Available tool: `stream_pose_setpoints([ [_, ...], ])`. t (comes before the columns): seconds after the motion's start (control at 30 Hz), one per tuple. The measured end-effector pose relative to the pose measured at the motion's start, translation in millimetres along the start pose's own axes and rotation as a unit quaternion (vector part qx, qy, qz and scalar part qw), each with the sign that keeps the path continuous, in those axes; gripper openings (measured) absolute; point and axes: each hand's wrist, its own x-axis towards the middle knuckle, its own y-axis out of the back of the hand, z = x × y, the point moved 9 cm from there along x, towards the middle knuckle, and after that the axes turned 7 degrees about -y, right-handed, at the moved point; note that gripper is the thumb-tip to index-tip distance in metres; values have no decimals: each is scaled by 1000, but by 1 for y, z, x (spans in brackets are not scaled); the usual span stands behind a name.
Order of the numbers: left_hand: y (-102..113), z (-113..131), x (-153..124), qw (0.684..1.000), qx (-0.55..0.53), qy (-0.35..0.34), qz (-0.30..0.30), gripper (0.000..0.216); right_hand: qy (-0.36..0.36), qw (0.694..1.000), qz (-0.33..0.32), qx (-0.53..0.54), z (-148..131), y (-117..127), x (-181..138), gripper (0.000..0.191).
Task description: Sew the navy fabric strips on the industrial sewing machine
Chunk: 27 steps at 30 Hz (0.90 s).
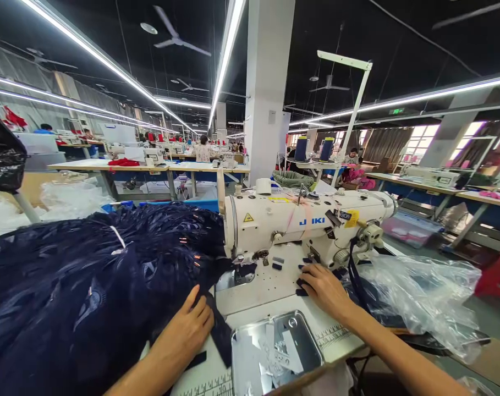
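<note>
A white sewing machine (270,220) stands in front of me. To its left lies a big heap of navy fabric garments (88,286), one dark edge running under the needle area. My left hand (190,319) is at the near side of this heap, fingers curled on the navy fabric and partly hidden by it. On the machine bed, my right hand (326,289) has its fingertips bent together over small dark fabric pieces (302,291); a few more dark pieces (276,267) lie near the needle. A metal tray (276,352) with labels sits between my forearms.
Clear plastic bags (423,291) and dark straps (352,269) lie at the right. Thread cones (326,149) stand behind the machine. A white pillar (268,93), other sewing tables (150,165) and several people are farther back. A black bag (2,148) hangs at left.
</note>
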Motion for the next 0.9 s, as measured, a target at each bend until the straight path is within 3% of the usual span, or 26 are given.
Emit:
stream_pose_setpoints([
  [0.1, -3, 3, 7, 1000, -19, -2, -21, 22, 10, 1000, 6, -8, 4, -5, -6, 14],
  [0.27, 18, 1, 6, 985, -165, 22, 38, 20, 17, 1000, 4, 12, -13, -21, 3, 13],
  [0.43, 23, -15, 14, 928, -345, 136, -20, 16, 52, 998, -3, 47, -45, -31, 22, 13],
  [0.57, 13, -22, 37, 894, -388, 226, -5, 33, 75, 996, -24, 34, -65, -39, 32, 16],
  [0.63, 8, -22, 50, 903, -356, 238, 30, 32, 106, 993, -39, 41, -73, -44, 32, 19],
  [0.73, 2, -14, 71, 946, -259, 181, 72, 21, 153, 986, -43, 51, -79, -44, 30, 20],
  [0.8, -7, -5, 80, 971, -199, 118, 64, 17, 177, 982, -37, 54, -81, -42, 28, 20],
  [0.9, -28, 0, 81, 980, -183, 71, 15, 18, 217, 972, -37, 77, -89, -37, 23, 22],
])
